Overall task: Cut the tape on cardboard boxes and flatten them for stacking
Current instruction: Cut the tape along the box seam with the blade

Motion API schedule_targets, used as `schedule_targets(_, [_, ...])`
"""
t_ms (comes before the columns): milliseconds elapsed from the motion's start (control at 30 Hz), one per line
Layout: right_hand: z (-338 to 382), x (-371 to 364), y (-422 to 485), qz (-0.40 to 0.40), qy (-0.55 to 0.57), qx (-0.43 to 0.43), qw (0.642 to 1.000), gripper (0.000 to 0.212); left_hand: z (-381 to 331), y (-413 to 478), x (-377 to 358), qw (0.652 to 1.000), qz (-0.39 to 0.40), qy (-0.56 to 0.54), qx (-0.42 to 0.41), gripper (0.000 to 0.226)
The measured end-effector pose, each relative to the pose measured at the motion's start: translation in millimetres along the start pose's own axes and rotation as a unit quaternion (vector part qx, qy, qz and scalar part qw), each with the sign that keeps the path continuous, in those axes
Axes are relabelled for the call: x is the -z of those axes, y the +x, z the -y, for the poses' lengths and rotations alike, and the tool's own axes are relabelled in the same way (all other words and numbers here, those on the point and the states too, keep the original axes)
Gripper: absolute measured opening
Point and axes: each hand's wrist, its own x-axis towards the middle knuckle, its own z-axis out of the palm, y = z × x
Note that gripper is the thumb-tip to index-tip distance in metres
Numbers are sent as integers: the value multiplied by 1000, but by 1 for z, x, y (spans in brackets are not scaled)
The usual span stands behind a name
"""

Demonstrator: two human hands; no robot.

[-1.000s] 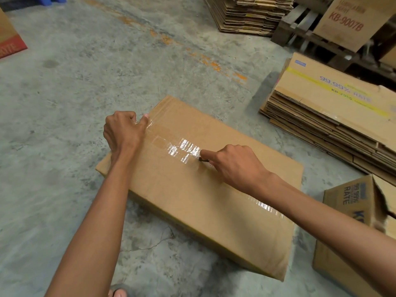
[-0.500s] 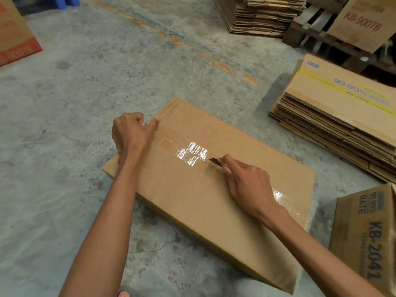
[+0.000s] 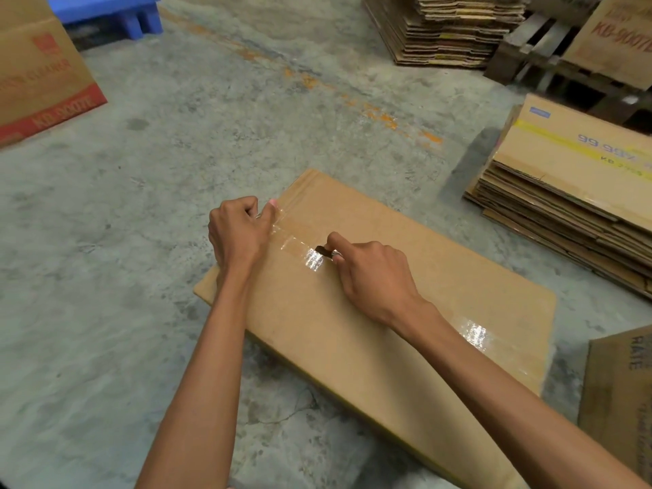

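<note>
A plain brown cardboard box (image 3: 405, 238) lies on the concrete floor, its top seam covered by a strip of clear tape (image 3: 300, 249) running from the far left corner toward the near right end. My left hand (image 3: 238, 229) is curled over the box's far left edge, thumb pressed on the tape end. My right hand (image 3: 374, 273) grips a small cutter (image 3: 324, 251), whose dark blade tip sits on the tape at the seam, a short way right of my left hand.
A stack of flattened boxes (image 3: 571, 192) lies to the right, another stack (image 3: 448, 26) at the back. An upright printed box (image 3: 621, 390) stands at the near right, a red-striped box (image 3: 38, 75) at the far left beside a blue pallet (image 3: 113, 10). A wooden pallet (image 3: 543, 54) sits far right.
My right hand has drawn the cutter back along the tape seam toward the right and then held near mid-seam. My left hand keeps holding the box's far left edge.
</note>
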Motion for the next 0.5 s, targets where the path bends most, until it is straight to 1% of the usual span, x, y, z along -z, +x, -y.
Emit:
schedule_targets(67, [1,6,3,25,-13,-3,1000,19,1,0,0,1000,1,0,1,55])
schedule_targets(133, [2,12,6,63,-55,-1,996,19,1,0,1,1000,1,5,1,54])
schedule_targets(200, [2,19,6,93,-117,30,988,23,1,1,2,1000,-3,11,1,53])
schedule_targets(267, [-5,29,1,116,-151,50,980,29,-1,2,2,1000,-5,16,-3,54])
schedule_targets(367, [-16,43,-7,134,-163,70,975,34,0,4,1,1000,-8,15,-3,54])
schedule_targets(500, [-13,44,-5,147,-154,72,974,27,3,2,1,1000,-8,22,-5,54])
